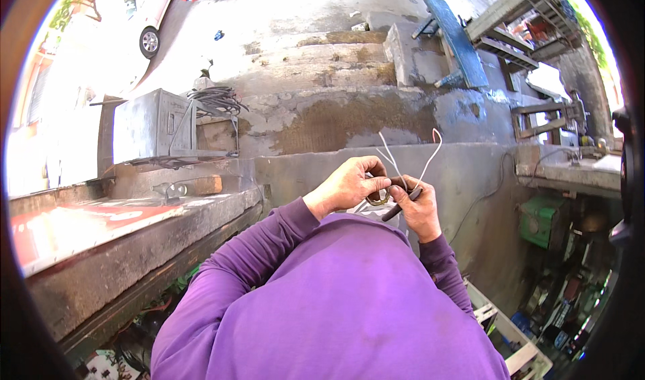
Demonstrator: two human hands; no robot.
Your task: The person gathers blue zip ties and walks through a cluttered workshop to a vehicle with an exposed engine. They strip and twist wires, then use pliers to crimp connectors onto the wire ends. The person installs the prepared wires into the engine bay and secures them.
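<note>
My left hand [356,184] pinches a small brass-coloured curved piece [381,200] in front of my purple-clad body, its fingers partly hiding it. My right hand [418,212] is closed beside it on a dark rod-like piece [392,213], which slants down toward my body; I cannot tell exactly what this is. Thin white wires [431,157] rise from between the two hands, one bent into a tall loop, others standing up loose at the left. My fingers are close together, almost touching.
A low concrete wall [302,172] lies beyond my hands. Left are a metal box [141,128], coiled cable [215,101] and ledge [134,242]. Right are a blue bench [457,44], metal frames [510,31], a concrete shelf [571,176] and green box [541,222]. A parked car [148,17] stands farther off.
</note>
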